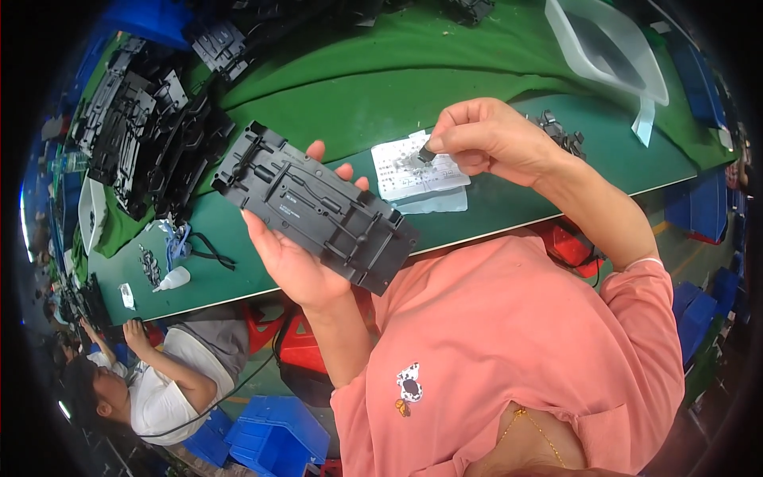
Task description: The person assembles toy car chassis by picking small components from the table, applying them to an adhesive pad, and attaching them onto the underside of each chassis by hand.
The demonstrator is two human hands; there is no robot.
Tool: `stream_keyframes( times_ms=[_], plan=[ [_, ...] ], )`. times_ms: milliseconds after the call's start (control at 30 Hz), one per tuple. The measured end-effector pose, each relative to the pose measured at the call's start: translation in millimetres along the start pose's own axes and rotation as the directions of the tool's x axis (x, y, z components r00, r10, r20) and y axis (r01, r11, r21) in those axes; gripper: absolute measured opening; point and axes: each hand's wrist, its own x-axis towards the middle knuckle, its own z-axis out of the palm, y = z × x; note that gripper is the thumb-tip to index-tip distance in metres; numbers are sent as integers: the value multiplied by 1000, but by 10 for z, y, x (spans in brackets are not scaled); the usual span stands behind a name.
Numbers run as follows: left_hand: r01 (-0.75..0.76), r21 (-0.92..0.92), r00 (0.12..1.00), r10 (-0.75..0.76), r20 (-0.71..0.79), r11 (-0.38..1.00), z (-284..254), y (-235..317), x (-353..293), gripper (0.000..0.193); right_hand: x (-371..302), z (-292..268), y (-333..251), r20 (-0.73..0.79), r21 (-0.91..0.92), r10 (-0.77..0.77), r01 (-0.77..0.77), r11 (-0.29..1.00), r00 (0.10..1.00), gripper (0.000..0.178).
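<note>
Fingers of the right hand, in my head view, pinch a small dark part over a white sheet; the left hand cradles a black panel above the worktop; I reckon a loose pinch could drop the part

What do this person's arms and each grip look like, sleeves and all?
They're human. The loose pink right sleeve ends near the elbow, leaving the right forearm bare; the left forearm is bare too. No glove, ring, watch or cable shows on the left grip or right grip.
</note>
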Motion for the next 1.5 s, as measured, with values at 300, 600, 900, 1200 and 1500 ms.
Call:
stream_keyframes(
  times_ms=[300,600,900,1200,1500],
  plan=[
    [-24,-58,997,28,67,998,15,-45,45,63,-150,-19,56,494,-797,-755,570,-197,431,19],
    [-74,-11,992,75,98,997,113,-74,8,69,-221,140,215,765,-521,-626,716,-464,151,28],
    [-122,61,986,114,122,991,170,-102,-18,73,-210,165,262,798,-488,-588,711,-506,129,26],
    [-118,91,969,95,227,989,159,-79,-28,69,-219,198,237,830,-467,-537,714,-521,151,24],
    [-177,115,968,152,199,978,206,-127,-58,82,-207,194,267,822,-469,-549,727,-502,152,28]
  ],
)
